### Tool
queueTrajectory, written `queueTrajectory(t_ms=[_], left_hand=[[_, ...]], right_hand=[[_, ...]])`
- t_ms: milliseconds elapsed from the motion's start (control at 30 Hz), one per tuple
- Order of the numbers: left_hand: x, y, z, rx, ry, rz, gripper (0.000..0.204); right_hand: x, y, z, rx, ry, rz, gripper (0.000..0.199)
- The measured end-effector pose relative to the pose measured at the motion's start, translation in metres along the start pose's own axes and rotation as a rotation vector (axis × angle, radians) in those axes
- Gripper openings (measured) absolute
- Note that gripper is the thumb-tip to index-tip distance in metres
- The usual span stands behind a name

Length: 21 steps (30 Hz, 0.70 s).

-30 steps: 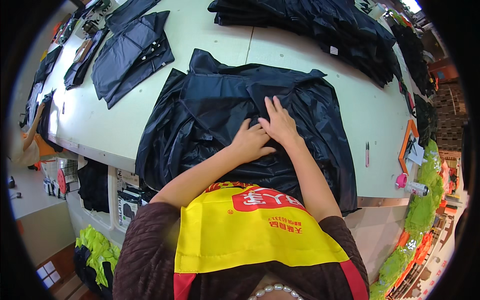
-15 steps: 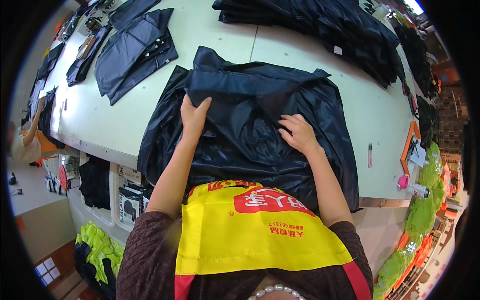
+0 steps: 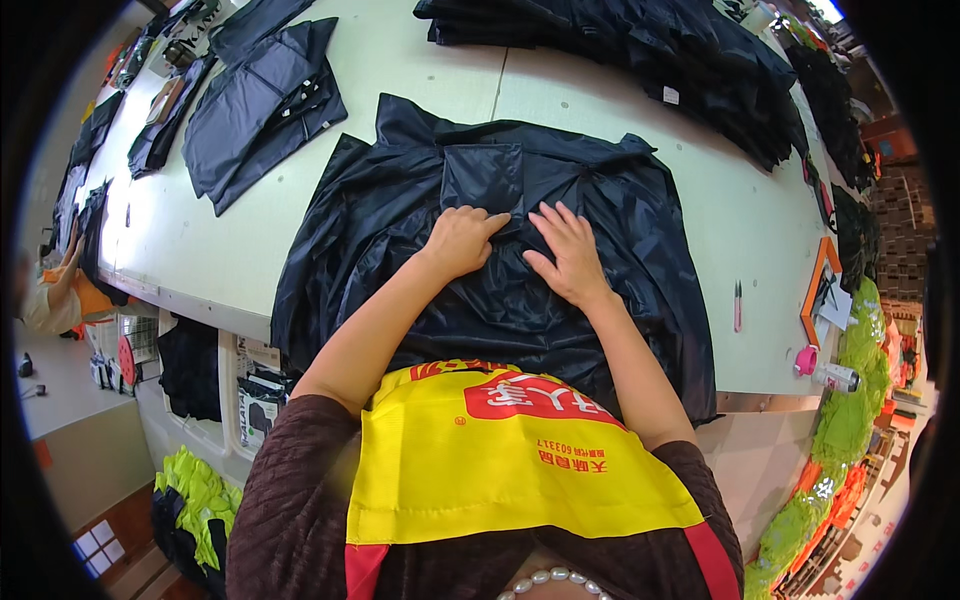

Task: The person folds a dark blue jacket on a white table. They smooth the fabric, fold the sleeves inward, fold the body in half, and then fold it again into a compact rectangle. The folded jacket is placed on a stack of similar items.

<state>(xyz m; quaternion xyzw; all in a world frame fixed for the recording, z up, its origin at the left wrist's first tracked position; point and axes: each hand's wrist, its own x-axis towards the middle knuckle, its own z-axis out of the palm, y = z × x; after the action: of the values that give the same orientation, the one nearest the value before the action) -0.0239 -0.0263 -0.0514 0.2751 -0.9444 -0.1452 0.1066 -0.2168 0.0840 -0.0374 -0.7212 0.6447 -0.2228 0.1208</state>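
A large black shiny garment (image 3: 600, 230) lies spread on the pale work table (image 3: 420, 70) in front of me. A square black pocket piece (image 3: 483, 178) sits on its middle. My left hand (image 3: 462, 240) rests on the garment with fingers curled at the pocket's lower edge. My right hand (image 3: 566, 252) lies flat with fingers spread just right of it, pressing the fabric. Neither hand holds anything up.
A heap of black garments (image 3: 640, 50) lies along the far edge. Another dark garment (image 3: 262, 105) lies at the left. Small pink snips (image 3: 738, 305), a pink tape roll (image 3: 806, 360) and an orange frame (image 3: 818, 290) sit at the right. Another person (image 3: 55, 290) stands far left.
Both hands came back together at the middle of the garment after spreading apart half a second ago. The square pocket piece now shows above them.
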Motion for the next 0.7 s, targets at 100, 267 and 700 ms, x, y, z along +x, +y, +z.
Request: queueTrajectory(t_ms=[100,267,700], left_hand=[[-0.011,-0.002,-0.007,0.012,-0.045,0.039,0.043],[-0.022,-0.009,-0.018,-0.051,-0.101,0.066,0.038],[-0.017,-0.032,-0.025,-0.850,-0.430,-0.220,0.056]], right_hand=[[-0.004,0.002,0.032,-0.206,-0.125,-0.049,0.062],[-0.002,-0.011,-0.006,0.098,-0.351,-0.036,0.079],[0.018,0.026,-0.027,0.492,-0.370,0.219,0.026]])
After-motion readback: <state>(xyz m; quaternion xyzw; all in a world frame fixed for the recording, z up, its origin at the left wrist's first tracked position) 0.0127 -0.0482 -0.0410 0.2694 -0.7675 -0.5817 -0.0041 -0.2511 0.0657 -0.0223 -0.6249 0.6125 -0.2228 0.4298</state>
